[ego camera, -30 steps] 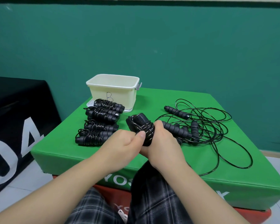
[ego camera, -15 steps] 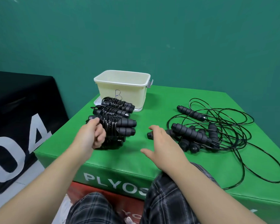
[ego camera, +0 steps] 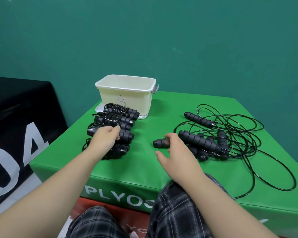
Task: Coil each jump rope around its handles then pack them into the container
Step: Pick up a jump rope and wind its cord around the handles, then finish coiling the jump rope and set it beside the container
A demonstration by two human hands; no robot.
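We see smooth green padded box (ego camera: pixel 144 169); cream plastic tub (ego camera: pixel 126 97) at its back edge, row of coiled ropes (ego camera: pixel 115 117) before it. Left hand (ego camera: pixel 105 137) grips coiled bundle (ego camera: pixel 126 136) in row. Right hand (ego camera: pixel 175 152) relaxed, fingers spread, touching ribbed black handle (ego camera: pixel 159 143). Loose ropes (ego camera: pixel 230 134) tangled right, loop near box's right edge.

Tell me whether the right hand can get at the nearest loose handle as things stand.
Probably yes: the right hand hovers open with its fingertips by the loose handle, and nothing lies between them on the green box.
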